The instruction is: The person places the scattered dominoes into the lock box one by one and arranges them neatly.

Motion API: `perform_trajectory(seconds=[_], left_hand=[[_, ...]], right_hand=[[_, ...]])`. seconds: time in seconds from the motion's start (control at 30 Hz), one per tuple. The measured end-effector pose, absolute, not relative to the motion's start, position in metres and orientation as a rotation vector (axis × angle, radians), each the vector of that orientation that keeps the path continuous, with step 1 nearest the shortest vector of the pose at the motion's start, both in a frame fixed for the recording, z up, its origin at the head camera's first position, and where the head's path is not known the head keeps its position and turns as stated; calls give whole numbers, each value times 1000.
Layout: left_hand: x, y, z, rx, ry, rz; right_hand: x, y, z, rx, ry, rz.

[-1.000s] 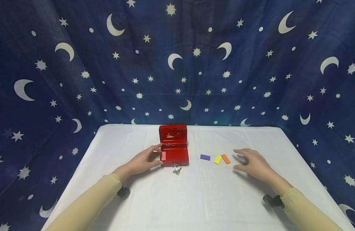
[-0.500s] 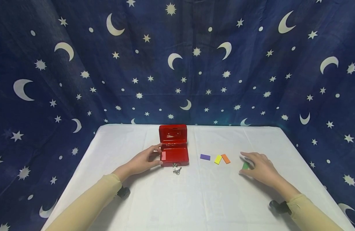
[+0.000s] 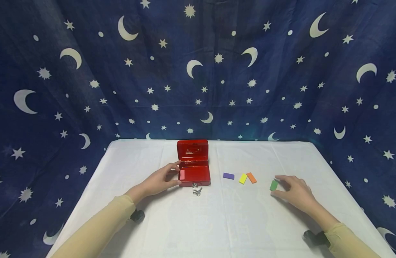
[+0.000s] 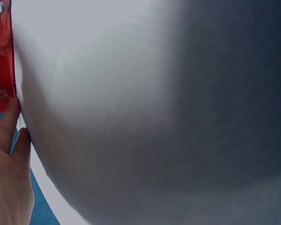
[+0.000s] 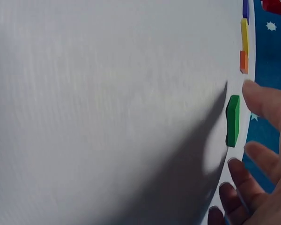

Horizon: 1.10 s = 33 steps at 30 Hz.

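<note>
In the head view, my left hand [image 3: 159, 180] rests at the left side of a red metal cash box [image 3: 203, 182], its thumb by the front corner and forefinger by the back one. In the left wrist view, straight fingers touch the box [image 4: 1, 56]. The lid [image 3: 193, 149] stands raised, and a pink block [image 3: 182, 174] lies inside at the left. My right hand [image 3: 296, 193] spreads thumb and fingers around a green rectangular block [image 3: 273, 185] on the table. The right wrist view shows gaps between the fingers and the green block [image 5: 232, 121].
A purple block [image 3: 228, 176], a yellow block [image 3: 243, 178] and an orange block [image 3: 251, 177] lie between the box and my right hand. A small padlock with keys [image 3: 196, 190] hangs at the box's front. Behind the white table [image 3: 214, 222] hangs a blue star-and-moon curtain [image 3: 223, 96].
My right hand has moved right and toward me, from beside the orange block to around the green block, which now shows in full. My left hand and the box have stayed put.
</note>
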<state>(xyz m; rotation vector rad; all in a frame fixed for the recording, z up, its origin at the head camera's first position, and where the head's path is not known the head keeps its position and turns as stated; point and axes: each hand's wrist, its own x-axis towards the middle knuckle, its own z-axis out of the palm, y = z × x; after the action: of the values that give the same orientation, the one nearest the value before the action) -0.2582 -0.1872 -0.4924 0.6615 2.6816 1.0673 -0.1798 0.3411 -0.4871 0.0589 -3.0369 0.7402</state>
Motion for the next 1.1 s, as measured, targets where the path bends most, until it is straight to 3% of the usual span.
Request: perform_trajectory(seconds=[1.1], left_hand=[[-256,-188,-494,626,2695,1052]], right_hand=[[-170,339,-492,-89,-3025,831]])
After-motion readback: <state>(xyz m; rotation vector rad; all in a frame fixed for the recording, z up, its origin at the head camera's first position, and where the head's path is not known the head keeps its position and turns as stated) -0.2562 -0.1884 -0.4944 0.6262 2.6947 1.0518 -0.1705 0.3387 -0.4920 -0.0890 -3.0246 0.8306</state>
